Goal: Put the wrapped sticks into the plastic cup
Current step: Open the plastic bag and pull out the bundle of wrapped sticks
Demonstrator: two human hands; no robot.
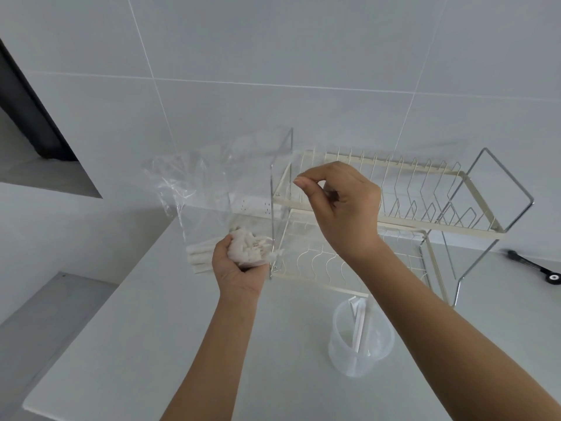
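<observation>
A bundle of white wrapped sticks (200, 256) lies inside a clear plastic bag (194, 189) held up above the counter. My left hand (239, 262) is closed around the bag's lower part and grips the sticks through the film. My right hand (337, 205) is raised higher, to the right of the bag, with thumb and forefinger pinched on its thin upper edge. The translucent plastic cup (340, 357) stands upright on the counter below my right forearm. A couple of wrapped sticks (360, 322) lean inside it.
A two-tier cream wire dish rack (425, 220) with a chrome frame stands behind the cup, close to both hands. A black tool (537, 268) lies at the far right. The white counter (151, 344) ends in an edge on the left. A tiled wall rises behind.
</observation>
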